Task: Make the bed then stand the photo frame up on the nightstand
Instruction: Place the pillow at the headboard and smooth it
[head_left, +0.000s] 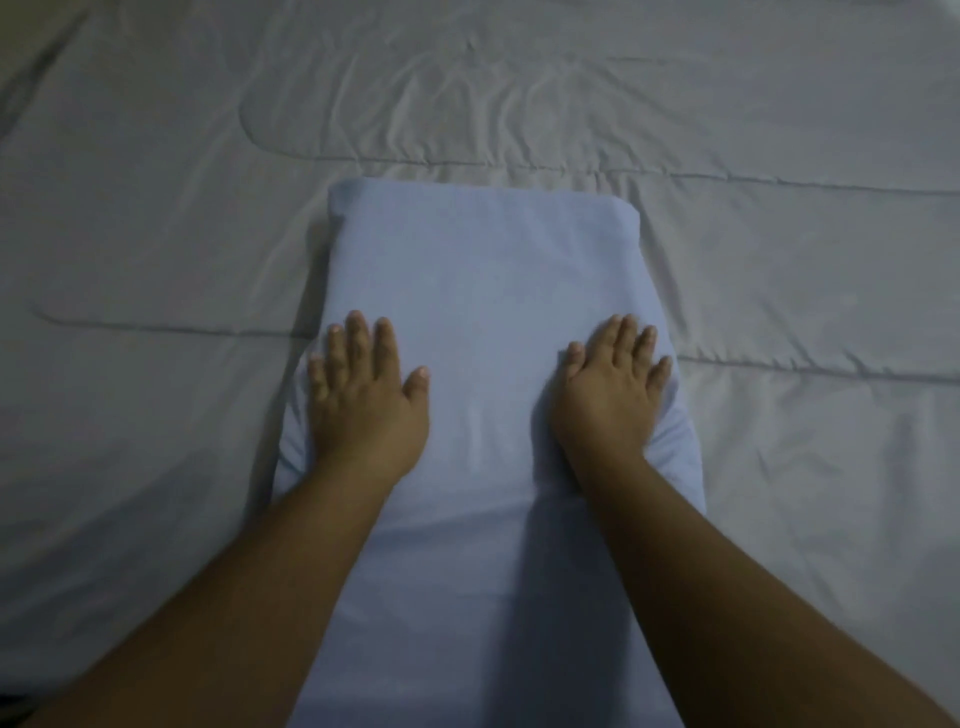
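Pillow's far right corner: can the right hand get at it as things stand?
Probably yes. The right hand lies flat on the pillow near its right side, and only bare pillow surface lies between its fingers and that corner.

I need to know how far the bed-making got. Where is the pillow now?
In the head view, the pillow lies centred on the grey quilt, with the left hand and right hand flat on it.

The pillow (483, 322) lies on the quilt (156, 208), a hand (363, 400) near each side.
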